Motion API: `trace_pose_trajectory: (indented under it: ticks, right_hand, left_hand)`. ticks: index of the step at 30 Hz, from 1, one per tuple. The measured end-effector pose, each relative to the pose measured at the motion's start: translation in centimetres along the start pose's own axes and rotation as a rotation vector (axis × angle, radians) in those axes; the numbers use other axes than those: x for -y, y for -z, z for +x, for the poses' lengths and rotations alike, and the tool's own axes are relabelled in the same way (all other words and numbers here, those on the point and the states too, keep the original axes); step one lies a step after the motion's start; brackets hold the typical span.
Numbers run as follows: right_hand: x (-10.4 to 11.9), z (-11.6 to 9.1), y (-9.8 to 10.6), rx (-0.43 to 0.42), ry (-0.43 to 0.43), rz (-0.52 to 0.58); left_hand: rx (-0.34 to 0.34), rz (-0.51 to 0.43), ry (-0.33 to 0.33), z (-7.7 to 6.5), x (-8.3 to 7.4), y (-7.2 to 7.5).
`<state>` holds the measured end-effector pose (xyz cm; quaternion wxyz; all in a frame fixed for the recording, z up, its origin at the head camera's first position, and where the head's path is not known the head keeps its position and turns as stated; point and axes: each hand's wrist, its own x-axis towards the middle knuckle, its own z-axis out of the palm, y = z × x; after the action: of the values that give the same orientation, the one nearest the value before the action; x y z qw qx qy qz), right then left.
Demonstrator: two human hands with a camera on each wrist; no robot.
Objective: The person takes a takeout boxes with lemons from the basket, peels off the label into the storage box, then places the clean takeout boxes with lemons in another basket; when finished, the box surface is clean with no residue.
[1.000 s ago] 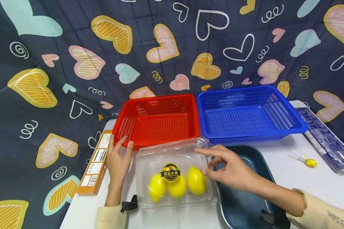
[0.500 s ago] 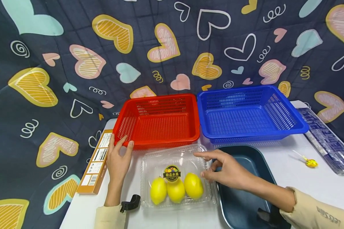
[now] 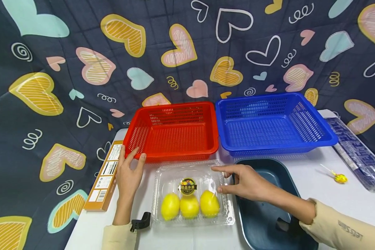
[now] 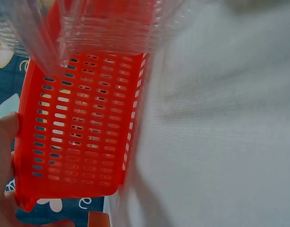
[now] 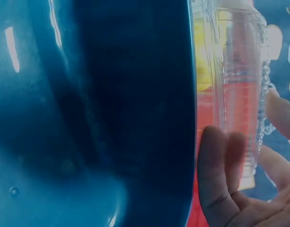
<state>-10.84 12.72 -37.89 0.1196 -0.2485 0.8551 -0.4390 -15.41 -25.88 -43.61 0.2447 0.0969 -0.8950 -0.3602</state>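
Observation:
A clear plastic clamshell box [image 3: 168,178] lies in the middle of the table, lid down, with a black-and-gold round label. Three yellow lemons [image 3: 189,207] show in a row through its front half. My right hand [image 3: 248,184] is at the box's right side, index finger stretched over the lid and thumb apart from it. In the right wrist view those fingers [image 5: 213,165] are spread around the box's edge, not clasping it. My left hand [image 3: 129,175] rests its spread fingertips on the front left corner of the red basket [image 3: 181,155].
Beside the red basket stands a blue basket [image 3: 278,145]. A dark blue tray [image 3: 262,222] sits under my right forearm. An orange carton [image 3: 103,180] lies on the left; a yellow lollipop [image 3: 340,178] and a blue wrapped package [image 3: 359,156] are on the right.
The box has settled flatter, its back edge coming down toward me and away from the red basket. My right thumb and index finger have spread slightly. My left hand has stayed put.

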Motion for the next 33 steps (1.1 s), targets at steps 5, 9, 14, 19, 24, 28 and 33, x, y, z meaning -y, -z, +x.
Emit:
trace_pose_trajectory:
  ticks: [5,9,14,19,24,28,33]
  right_hand:
    - [-0.2,0.2,0.0,0.026,0.009,0.004]
    - [-0.3,0.5,-0.1,0.042,0.02,0.002]
    - [-0.5,0.7,-0.3,0.055,0.029,-0.024]
    - [-0.9,0.7,-0.3,0.058,0.043,-0.041]
    - [-1.1,0.8,-0.4,0.057,0.056,-0.067]
    - [-1.0,0.9,-0.3,0.073,0.049,-0.072]
    - [-0.9,0.9,-0.1,0.102,0.045,-0.072]
  left_hand:
    - [0.006,0.004,-0.003,0.0,-0.1,0.1]
    - [0.007,0.008,-0.003,0.0,-0.1,0.1]
    - [0.013,0.008,-0.005,0.1,-0.1,0.1]
    - [0.014,0.011,-0.007,0.1,-0.1,0.1]
    - [0.011,0.005,-0.02,0.1,-0.1,0.1]
    - [0.016,0.007,-0.018,0.2,-0.1,0.2]
    - [0.031,0.02,0.005,0.1,-0.3,0.3]
